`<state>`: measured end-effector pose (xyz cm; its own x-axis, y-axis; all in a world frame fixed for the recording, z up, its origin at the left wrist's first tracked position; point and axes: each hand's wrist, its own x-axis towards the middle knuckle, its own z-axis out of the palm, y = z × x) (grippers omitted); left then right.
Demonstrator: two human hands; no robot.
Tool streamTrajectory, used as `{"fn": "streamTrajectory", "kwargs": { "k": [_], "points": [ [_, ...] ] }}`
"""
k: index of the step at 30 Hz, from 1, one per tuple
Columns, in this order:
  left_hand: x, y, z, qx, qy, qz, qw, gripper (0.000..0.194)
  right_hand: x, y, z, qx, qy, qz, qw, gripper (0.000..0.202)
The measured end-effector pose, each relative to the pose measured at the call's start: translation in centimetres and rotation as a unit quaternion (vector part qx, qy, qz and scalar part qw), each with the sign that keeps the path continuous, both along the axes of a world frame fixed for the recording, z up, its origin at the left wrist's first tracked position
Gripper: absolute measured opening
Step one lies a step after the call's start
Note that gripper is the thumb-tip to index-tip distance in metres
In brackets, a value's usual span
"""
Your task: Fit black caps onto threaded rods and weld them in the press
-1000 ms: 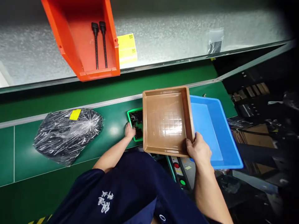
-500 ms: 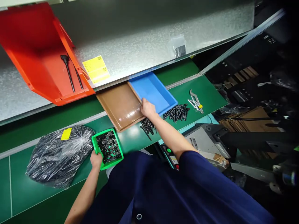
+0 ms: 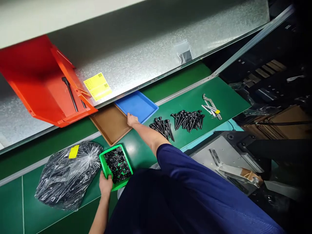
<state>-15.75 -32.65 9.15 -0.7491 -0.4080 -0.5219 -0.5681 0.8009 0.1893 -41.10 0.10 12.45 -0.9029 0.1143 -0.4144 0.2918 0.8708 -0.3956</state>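
Note:
My left hand (image 3: 106,184) is closed on the near-left rim of a green bin (image 3: 122,186) full of small black parts (image 3: 118,164). My right hand (image 3: 133,120) is closed where a brown tray (image 3: 112,123) and a blue tray (image 3: 138,105) meet, its fingers partly hidden. Both trays look bare inside, and their far ends lie beneath the metal shelf. Right of the trays lie two heaps of black screw-like pieces with square heads, a nearer heap (image 3: 163,127) and a farther heap (image 3: 188,119).
A plastic bag of black parts (image 3: 70,175) lies left of the bin. On the metal shelf (image 3: 146,58) stand a red bin (image 3: 48,94) holding black pieces, a yellow label (image 3: 97,87) and a small clear bag (image 3: 184,53). A metal wrench-like tool (image 3: 212,105) lies at right.
My right hand has moved the brown and blue trays left and farther under the shelf, away from the black heaps. My left hand stays on the green bin. The view has shifted.

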Motion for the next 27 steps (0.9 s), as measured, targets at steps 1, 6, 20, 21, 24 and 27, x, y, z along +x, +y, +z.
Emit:
{"fn": "streamTrajectory", "kwargs": {
  "k": [1, 6, 20, 21, 24, 27],
  "points": [
    [0.2, 0.2, 0.4, -0.006, 0.018, 0.0, 1.0, 0.07, 0.3, -0.3, -0.4, -0.006, -0.008, -0.004, 1.0, 0.046],
    [-0.1, 3.6, 3.6, -0.015, 0.203, -0.102, 0.974, 0.066, 3.6, 0.4, -0.8, -0.037, 0.015, -0.012, 0.999, 0.064],
    [-7.2, 32.8, -2.2, 0.255, -0.054, -0.056, 0.964, 0.081, 19.4, 19.5, -5.0, 0.001, -0.005, -0.424, 0.906, 0.073],
    [-7.6, 34.4, -2.6, 0.237, -0.054, -0.038, 0.969, 0.086, 18.7, 19.2, -5.5, -0.002, -0.006, -0.41, 0.912, 0.075],
    [-8.8, 38.5, -3.3, 0.201, -0.047, -0.001, 0.978, 0.093, 17.1, 17.8, -6.3, 0.008, -0.002, -0.368, 0.93, 0.076],
    [-9.8, 41.0, -3.7, 0.188, -0.034, 0.019, 0.981, 0.094, 16.9, 16.9, -6.7, 0.008, 0.007, -0.335, 0.942, 0.07]
  ]
}}
